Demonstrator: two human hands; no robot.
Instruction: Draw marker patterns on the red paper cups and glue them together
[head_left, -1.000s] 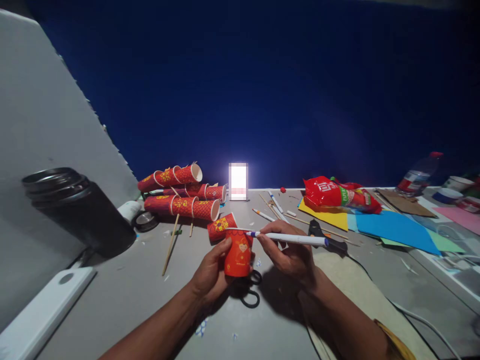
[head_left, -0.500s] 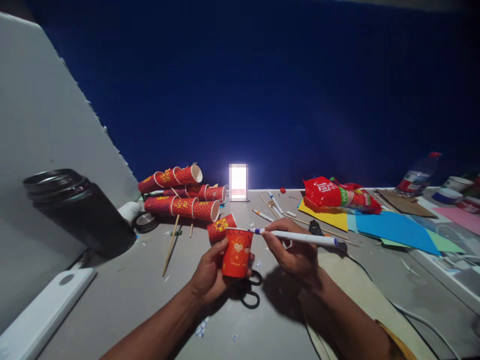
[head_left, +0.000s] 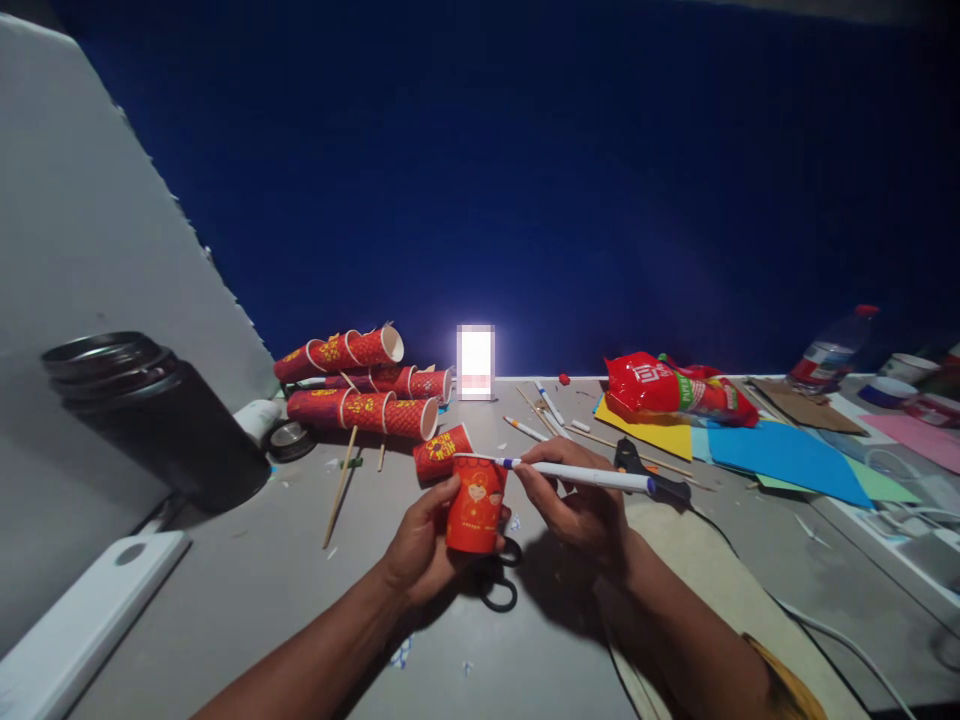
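Observation:
A red paper cup [head_left: 475,510] with printed cartoon figures is upright in my left hand [head_left: 426,535], thumb on its near left side and fingers around the back. My right hand [head_left: 574,505] pinches a white marker pen [head_left: 592,474] with a purple tip, held nearly level. The tip is at the cup's upper right edge, where a scalloped dark line runs below the rim. Behind the cup, a second red paper cup [head_left: 441,455] lies on its side. Black scissor handles [head_left: 501,590] show under my left hand; the blades are hidden.
Stacked red cups [head_left: 360,410] lie at the back left beside a black flask [head_left: 165,430]. A red cup packet [head_left: 675,388], coloured paper [head_left: 787,460], a glue gun [head_left: 634,460] and a plastic bottle [head_left: 832,350] are on the right. Wooden sticks [head_left: 341,490] lie about.
My right hand and the marker have shifted slightly left, the tip staying at the cup's upper edge. The cup is turned or tilted slightly in my left hand.

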